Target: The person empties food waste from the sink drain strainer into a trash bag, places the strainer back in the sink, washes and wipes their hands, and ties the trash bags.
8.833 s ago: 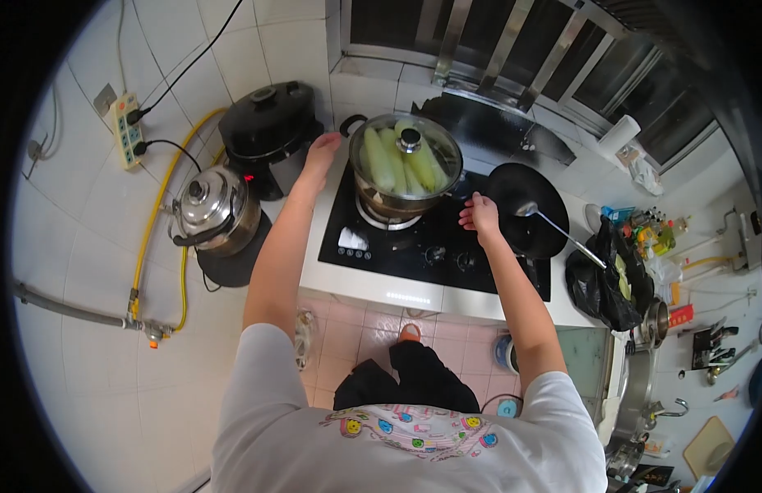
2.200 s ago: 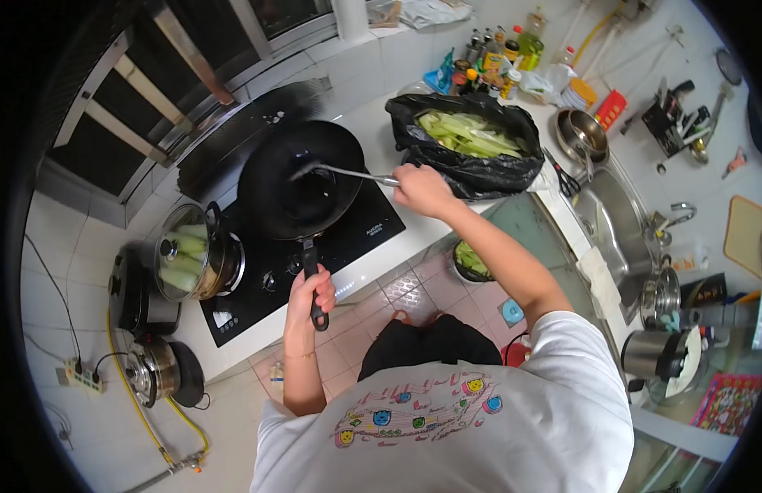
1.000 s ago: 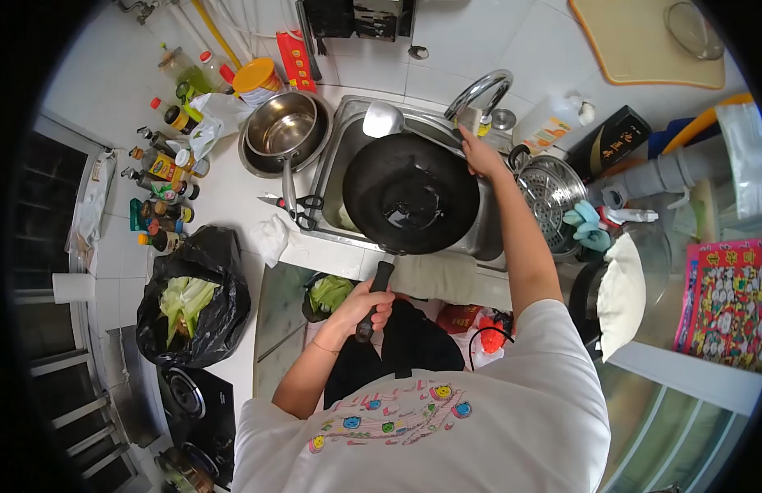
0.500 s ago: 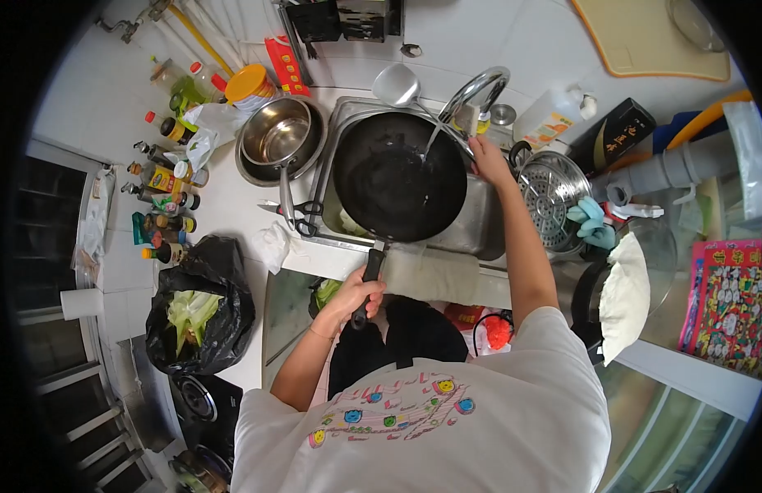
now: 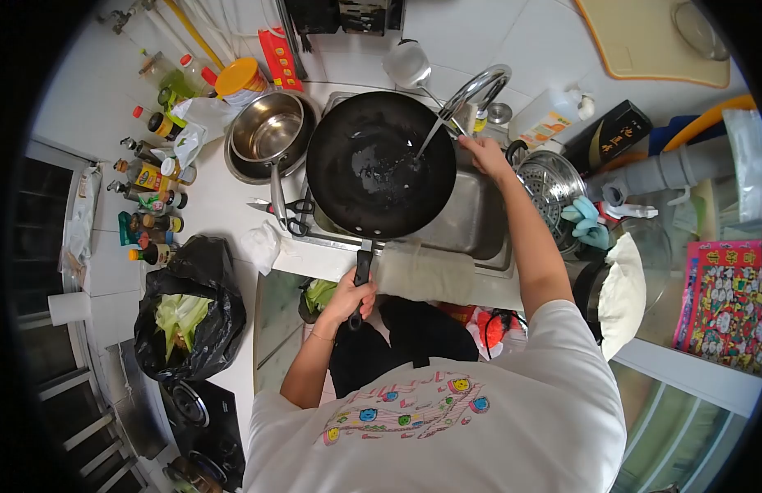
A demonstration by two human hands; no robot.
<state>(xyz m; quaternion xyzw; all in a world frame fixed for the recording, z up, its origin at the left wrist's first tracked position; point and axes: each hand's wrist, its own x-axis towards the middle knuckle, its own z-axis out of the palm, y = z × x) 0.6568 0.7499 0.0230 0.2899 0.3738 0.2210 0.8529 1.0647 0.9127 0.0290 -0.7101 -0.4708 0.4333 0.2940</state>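
My left hand [image 5: 352,297] is closed round the black handle of a dark wok [image 5: 373,185], which is raised over the sink [image 5: 471,214]. Water runs from the curved faucet [image 5: 488,76] into the wok, and a shallow wet patch glistens on its bottom. On the far side of the wok, my right hand [image 5: 482,154] is closed near the faucet. A metal spatula [image 5: 407,66] points up and left from there, its handle passing behind the faucet into my fingers. The grip itself is partly hidden.
Left of the sink sit a steel saucepan [image 5: 270,127], scissors [image 5: 295,218] and several bottles [image 5: 151,177]. A black bag [image 5: 225,308] holds leafy scraps. To the right are a steel steamer [image 5: 554,185], blue-green gloves [image 5: 588,222] and a white jug [image 5: 549,119]. A cloth [image 5: 426,271] lies on the front edge.
The wok has shifted left and slightly up, with my left hand following. More water shows inside it. The spatula's head has moved upward, and my right hand slightly up and left.
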